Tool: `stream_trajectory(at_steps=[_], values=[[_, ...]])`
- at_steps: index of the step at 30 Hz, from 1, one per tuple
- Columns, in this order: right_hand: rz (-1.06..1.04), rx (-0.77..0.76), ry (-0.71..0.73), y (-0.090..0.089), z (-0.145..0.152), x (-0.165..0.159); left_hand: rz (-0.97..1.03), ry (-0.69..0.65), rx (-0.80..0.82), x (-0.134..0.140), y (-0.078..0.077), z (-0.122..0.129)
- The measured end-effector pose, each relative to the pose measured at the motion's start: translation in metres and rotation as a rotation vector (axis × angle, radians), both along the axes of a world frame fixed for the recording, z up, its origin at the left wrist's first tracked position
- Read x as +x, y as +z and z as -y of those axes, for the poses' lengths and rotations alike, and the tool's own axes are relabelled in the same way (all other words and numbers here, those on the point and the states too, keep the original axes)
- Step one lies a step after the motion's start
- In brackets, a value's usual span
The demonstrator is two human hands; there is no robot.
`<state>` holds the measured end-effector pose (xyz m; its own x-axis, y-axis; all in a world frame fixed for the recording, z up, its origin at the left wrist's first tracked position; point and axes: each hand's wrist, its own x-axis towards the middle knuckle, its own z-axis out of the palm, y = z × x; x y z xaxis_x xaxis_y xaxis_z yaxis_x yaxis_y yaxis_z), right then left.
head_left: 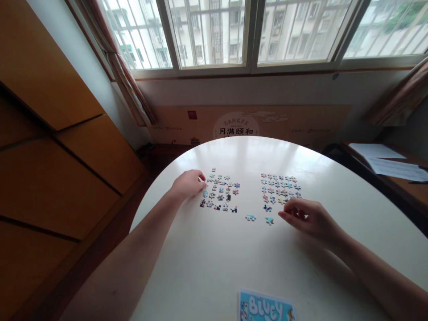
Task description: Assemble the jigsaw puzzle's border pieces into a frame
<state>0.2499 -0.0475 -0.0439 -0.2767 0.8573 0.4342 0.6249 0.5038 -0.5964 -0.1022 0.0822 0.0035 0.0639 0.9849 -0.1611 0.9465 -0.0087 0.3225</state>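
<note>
Reaching in from the lower left with the left hand (189, 183), at the left edge of the left group (220, 197) of jigsaw pieces, near the middle of the frame. Grip there half curled beside a piece; no way to tell whether grasping it. Reaching in from the lower right with the right hand (307, 218), at the lower right corner of the right group (282, 184) of pieces. Grip there curled, with thumb and forefinger drawn near each other; no way to tell whether pinching anything.

Laid flat in loose rows in both groups, and well apart from one group to the other. Can see one small piece (213, 170) alone above the left group. Can see a light blue piece (250, 217) below and between the groups, and a blue-orange piece (269, 220) to its right, near the right thumb.

Can read BLUEY on a blue card (267, 307), cut off by the bottom edge of the frame, right of centre. All resting on a white, curved tabletop (207, 263).

Can also see a brown cabinet (63, 174) at left, barred windows (252, 35) across the top, a lettered orange board (183, 122) below them, and papers (389, 169) at right.
</note>
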Motion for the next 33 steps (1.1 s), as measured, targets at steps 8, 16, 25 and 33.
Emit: stream_trajectory(at_steps=[8, 16, 25, 33], values=[[0.001, 0.005, 0.003, 0.000, 0.001, 0.001, -0.195, -0.011, 0.076, 0.000, 0.013, 0.007], [-0.014, -0.005, 0.014, 0.001, 0.001, 0.000, -0.413, -0.084, -0.080, 0.022, 0.026, 0.026], [-0.057, -0.055, 0.003, 0.004, 0.001, -0.002, -0.461, -0.094, -0.099, 0.019, 0.025, 0.020], [-0.068, -0.059, 0.013, 0.003, -0.001, -0.002, -0.210, -0.112, -0.153, 0.002, 0.035, 0.016]])
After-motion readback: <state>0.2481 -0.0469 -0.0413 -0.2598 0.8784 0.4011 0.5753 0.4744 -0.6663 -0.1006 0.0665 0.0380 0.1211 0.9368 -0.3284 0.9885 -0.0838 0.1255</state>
